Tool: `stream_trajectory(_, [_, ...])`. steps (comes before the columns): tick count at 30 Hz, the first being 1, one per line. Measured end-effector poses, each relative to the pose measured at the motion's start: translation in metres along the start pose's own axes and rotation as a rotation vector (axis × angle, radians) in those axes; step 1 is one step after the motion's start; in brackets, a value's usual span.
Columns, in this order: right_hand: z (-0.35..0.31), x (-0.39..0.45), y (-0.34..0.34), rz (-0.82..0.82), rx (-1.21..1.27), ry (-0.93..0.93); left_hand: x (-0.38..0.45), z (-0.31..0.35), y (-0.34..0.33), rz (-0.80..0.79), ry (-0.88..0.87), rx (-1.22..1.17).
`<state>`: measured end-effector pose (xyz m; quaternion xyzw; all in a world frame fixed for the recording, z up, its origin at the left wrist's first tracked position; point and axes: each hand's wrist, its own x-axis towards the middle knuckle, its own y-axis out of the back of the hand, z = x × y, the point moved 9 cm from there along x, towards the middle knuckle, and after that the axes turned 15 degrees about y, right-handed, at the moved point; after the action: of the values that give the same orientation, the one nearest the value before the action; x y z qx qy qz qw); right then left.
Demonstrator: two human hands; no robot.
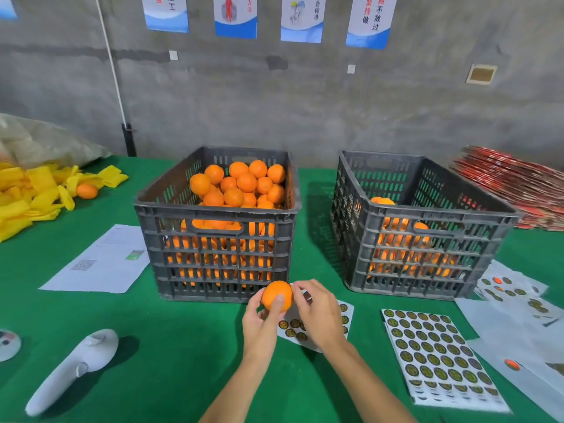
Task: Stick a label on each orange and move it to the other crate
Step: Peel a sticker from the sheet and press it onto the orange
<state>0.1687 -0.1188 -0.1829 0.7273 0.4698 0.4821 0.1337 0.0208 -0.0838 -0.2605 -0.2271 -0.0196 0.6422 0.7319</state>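
between both hands' fingers (278, 303), orange (276, 293)

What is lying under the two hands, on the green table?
A partly used label sheet lies there, with round dark-and-gold stickers visible at its left and right parts. Its middle is covered by the right hand and the held orange.

Grey concrete wall (305, 96) behind, stained. Four blue-and-white posters (302, 18) at 12 o'clock. White pipe (111, 65) at 10 o'clock. Green cloth-covered table (171, 346) fills foreground. Even, soft light.
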Motion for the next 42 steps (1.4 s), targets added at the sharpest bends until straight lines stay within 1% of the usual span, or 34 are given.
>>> stream_trajectory(4, [-0.024,-0.002,0.012,0.070,0.008,0.112,-0.007,0.013,-0.004,-0.020,-0.022,-0.049])
stream_trajectory(6, [-0.039,-0.004,0.022,0.082,0.001,0.199,-0.012,0.024,-0.006,-0.014,-0.046,-0.059])
stream_trajectory(10, [-0.067,0.000,0.043,0.023,-0.113,0.396,-0.026,0.061,-0.021,-0.014,-0.144,-0.024])
stream_trajectory(12, [-0.073,0.011,0.056,-0.018,-0.055,0.436,-0.037,0.086,-0.039,-0.056,-0.218,-0.009])
stream_trajectory(13, [-0.077,0.018,0.066,-0.013,-0.024,0.457,-0.042,0.099,-0.049,-0.073,-0.249,0.001])
stream_trajectory(17, [-0.089,0.056,0.122,0.143,-0.015,0.542,-0.057,0.158,-0.090,-0.102,-0.413,0.135])
stream_trajectory(20, [-0.085,0.086,0.160,0.236,-0.059,0.518,-0.056,0.204,-0.123,-0.134,-0.538,0.325])
stream_trajectory(21, [-0.080,0.094,0.172,0.270,-0.085,0.494,-0.054,0.220,-0.130,-0.104,-0.615,0.408])
stream_trajectory(23, [-0.064,0.108,0.193,0.326,-0.141,0.434,-0.050,0.252,-0.137,0.024,-0.820,0.572])
stream_trajectory(24, [-0.054,0.114,0.202,0.341,-0.173,0.399,-0.045,0.265,-0.138,0.082,-0.896,0.633])
stream_trajectory(25, [-0.043,0.120,0.210,0.343,-0.215,0.361,-0.037,0.275,-0.138,0.127,-0.935,0.684])
stream_trajectory(26, [-0.032,0.125,0.219,0.336,-0.263,0.314,-0.025,0.284,-0.137,0.163,-0.939,0.739])
stream_trajectory(28, [-0.007,0.134,0.234,0.333,-0.324,0.201,0.008,0.296,-0.130,0.220,-0.862,0.866])
stream_trajectory(29, [0.006,0.137,0.243,0.350,-0.313,0.128,0.024,0.300,-0.126,0.223,-0.814,0.928])
stream_trajectory(31, [0.031,0.138,0.256,0.385,-0.231,-0.020,0.046,0.302,-0.120,0.166,-0.744,1.018])
stream_trajectory(32, [0.040,0.139,0.259,0.379,-0.209,-0.058,0.052,0.303,-0.118,0.129,-0.748,1.042])
stream_trajectory(34, [0.049,0.140,0.260,0.343,-0.238,-0.059,0.064,0.305,-0.113,0.088,-0.773,1.090])
stream_trajectory(36, [0.048,0.143,0.258,0.338,-0.244,-0.015,0.082,0.305,-0.101,0.093,-0.718,1.160])
stream_trajectory(39, [0.034,0.156,0.244,0.334,-0.217,0.097,0.112,0.298,-0.084,0.083,-0.538,1.268])
stream_trajectory(42, [0.018,0.170,0.219,0.329,-0.178,0.178,0.124,0.288,-0.073,0.017,-0.331,1.332])
